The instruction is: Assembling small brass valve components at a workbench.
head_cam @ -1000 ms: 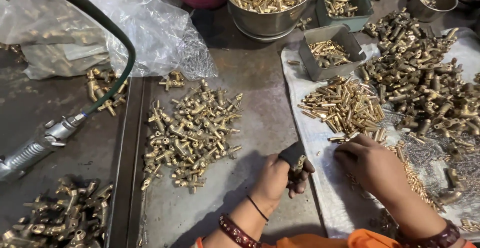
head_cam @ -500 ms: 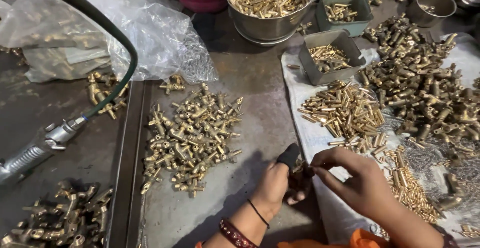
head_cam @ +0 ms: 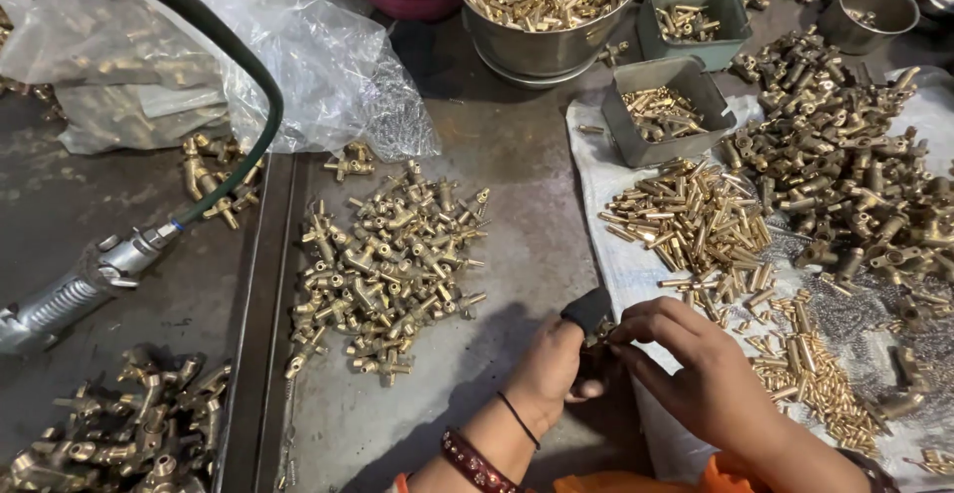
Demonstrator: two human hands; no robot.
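Mid-assembly, I'd say: left hand grips a black-capped fitting just right of the brass pile, right hand pinching a small pin into it. Next probably needs lining it up straight and pressing.

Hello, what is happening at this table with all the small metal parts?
A person is working with both hands low in the view. The left hand, with a dark cover on its thumb, holds a small brass part, and the right hand pinches at it with its fingertips. A pile of brass fittings lies on the metal tray to the left. Brass pins lie on the white cloth to the right, and a steel bowl of pins stands behind.
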